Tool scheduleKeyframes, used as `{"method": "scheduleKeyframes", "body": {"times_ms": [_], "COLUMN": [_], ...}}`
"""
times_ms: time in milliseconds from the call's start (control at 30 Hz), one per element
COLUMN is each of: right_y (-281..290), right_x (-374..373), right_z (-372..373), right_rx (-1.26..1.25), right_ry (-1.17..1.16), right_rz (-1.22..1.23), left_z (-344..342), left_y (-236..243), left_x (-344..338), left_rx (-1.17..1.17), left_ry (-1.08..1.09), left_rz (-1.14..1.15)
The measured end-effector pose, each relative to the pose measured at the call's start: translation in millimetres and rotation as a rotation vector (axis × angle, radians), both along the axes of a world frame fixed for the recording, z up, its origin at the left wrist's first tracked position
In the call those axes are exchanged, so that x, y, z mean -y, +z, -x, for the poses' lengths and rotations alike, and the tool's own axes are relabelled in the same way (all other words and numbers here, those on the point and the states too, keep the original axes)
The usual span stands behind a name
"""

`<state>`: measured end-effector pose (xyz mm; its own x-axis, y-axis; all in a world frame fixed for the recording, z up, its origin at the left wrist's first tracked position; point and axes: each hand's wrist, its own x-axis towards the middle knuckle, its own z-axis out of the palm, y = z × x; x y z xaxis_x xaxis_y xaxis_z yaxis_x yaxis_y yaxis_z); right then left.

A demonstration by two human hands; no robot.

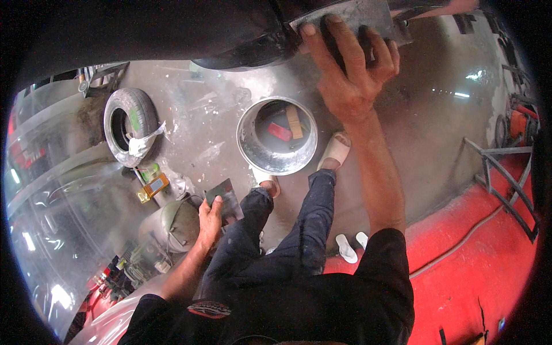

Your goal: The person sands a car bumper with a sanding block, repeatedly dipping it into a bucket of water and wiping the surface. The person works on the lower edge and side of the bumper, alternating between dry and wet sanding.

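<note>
My right hand [353, 75] reaches up to the lower edge of a dark vehicle body [172, 29]. Its fingers are spread and the tips rest against a light grey patch [368, 17] there; I cannot tell whether this is bare filler or a loose sheet. Down by my left thigh, my left hand [210, 221] pinches a thin dark grey sheet [230, 202] that looks like sandpaper, thumb on top. A metal bucket [244, 144] stands on the floor between and ahead of my feet. In it lie a red block [279, 131] and a tan block [294, 121].
To the left are a tyre [144, 106] with a white rag on it, a yellow box [152, 187], a rounded tank [172, 225] and clear plastic sheeting [52, 195]. White slippers [346, 248] lie behind my right foot. A metal frame [506, 198] and a hose [454, 250] are at right.
</note>
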<state>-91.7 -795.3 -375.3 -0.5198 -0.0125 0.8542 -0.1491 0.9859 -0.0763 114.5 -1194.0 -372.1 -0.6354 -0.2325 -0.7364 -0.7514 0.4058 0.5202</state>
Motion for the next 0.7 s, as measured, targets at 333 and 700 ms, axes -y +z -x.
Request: {"method": "scheduleKeyframes", "body": {"times_ms": [333, 700], "right_y": [-61.5, 6.3], "right_x": [5.5, 1.9], "right_z": [-4.6, -11.8], "right_rx": [-0.043, 0.031], "right_ry": [0.076, -0.029], "right_rz": [0.044, 0.009], "left_z": [2.1, 5.7], "left_y": [-11.0, -2.7], "left_x": [3.8, 0.3], "left_rx": [-0.026, 0.007], "left_ry": [-0.019, -0.085], "left_rz": [0.032, 0.155]}}
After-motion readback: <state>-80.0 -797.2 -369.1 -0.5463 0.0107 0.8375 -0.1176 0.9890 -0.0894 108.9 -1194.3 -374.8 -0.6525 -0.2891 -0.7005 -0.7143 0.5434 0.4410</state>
